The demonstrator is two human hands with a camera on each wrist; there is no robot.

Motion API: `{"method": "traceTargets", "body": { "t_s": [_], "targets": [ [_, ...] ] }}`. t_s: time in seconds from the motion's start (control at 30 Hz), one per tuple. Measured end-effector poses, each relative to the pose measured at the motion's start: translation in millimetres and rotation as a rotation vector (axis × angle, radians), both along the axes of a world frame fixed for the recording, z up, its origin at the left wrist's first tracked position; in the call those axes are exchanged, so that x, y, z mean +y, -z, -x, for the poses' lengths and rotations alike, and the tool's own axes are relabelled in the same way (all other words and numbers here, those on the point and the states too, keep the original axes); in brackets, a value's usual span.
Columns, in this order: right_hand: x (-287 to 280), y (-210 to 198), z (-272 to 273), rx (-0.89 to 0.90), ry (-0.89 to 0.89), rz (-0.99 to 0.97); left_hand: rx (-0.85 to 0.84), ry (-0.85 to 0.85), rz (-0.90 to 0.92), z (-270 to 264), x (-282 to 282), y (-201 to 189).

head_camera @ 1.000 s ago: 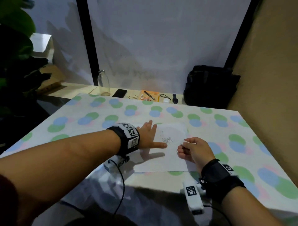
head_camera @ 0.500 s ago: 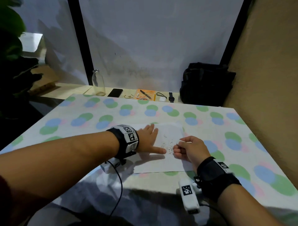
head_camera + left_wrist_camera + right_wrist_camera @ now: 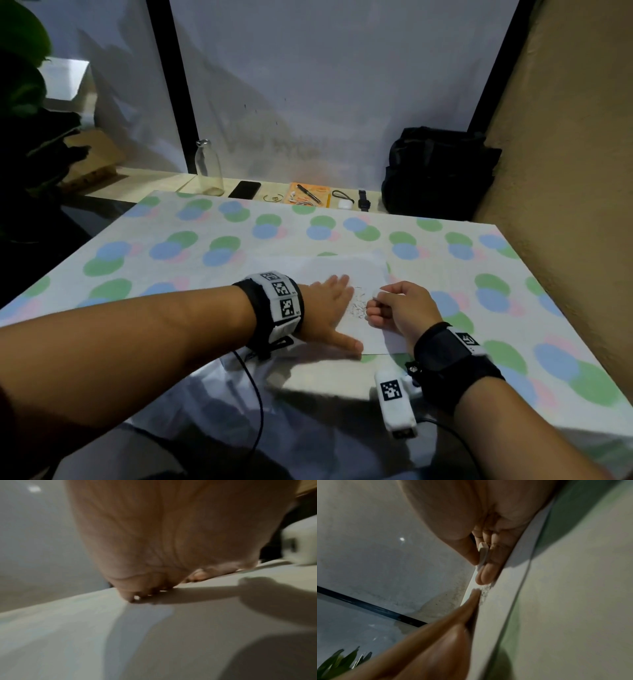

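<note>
**Head view:** I am pressing my left hand [image 3: 325, 308] flat, fingers spread, on a white sheet of paper [image 3: 363, 274]. The sheet is lying on the dotted worktop [image 3: 205, 246], close to the near edge. My right hand [image 3: 400, 306] is pinching a small white eraser [image 3: 376, 293] between thumb and curled fingers, just beside a patch of grey scribble and crumbs [image 3: 358, 306] between the two hands. A glass bottle [image 3: 208, 168], a phone [image 3: 244, 190] and a black backpack [image 3: 438, 171] are sitting along the far ledge.

**Left wrist view:** The palm of my left hand [image 3: 171, 534] is filling the blurred frame. The fingertips [image 3: 130, 597] are bearing straight down on the pale surface and holding nothing.

**Right wrist view:** The eraser [image 3: 482, 551] is showing as a short stub, squeezed between the thumb pad and the fingers [image 3: 486, 574]. Crumbs are gathering on the paper just past them, and a finger of my other hand is lying alongside. I cannot tell whether the eraser's end is touching the sheet.

**Handling:** I am judging the paper as thin, light and quick to slide or crease under rubbing. It is best held flat, close beside the rubbed patch, and never lifted by a corner. The eraser is looking light and slightly yielding, so I am judging a low grip near its working end safest, to stop it bending or slipping out.
</note>
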State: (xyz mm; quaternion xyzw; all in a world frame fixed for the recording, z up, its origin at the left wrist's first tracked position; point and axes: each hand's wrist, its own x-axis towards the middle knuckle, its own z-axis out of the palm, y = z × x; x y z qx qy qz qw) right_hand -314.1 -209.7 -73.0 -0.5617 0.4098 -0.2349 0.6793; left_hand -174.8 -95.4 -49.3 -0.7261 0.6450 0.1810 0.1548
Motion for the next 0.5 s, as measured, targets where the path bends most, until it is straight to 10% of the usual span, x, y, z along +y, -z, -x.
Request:
{"method": "traceTargets", "body": {
  "t_s": [0.5],
  "targets": [
    [4,-9,1,-0.018,-0.015,-0.067,-0.045,-0.140,-0.005,-115,85,-37]
  ]
}}
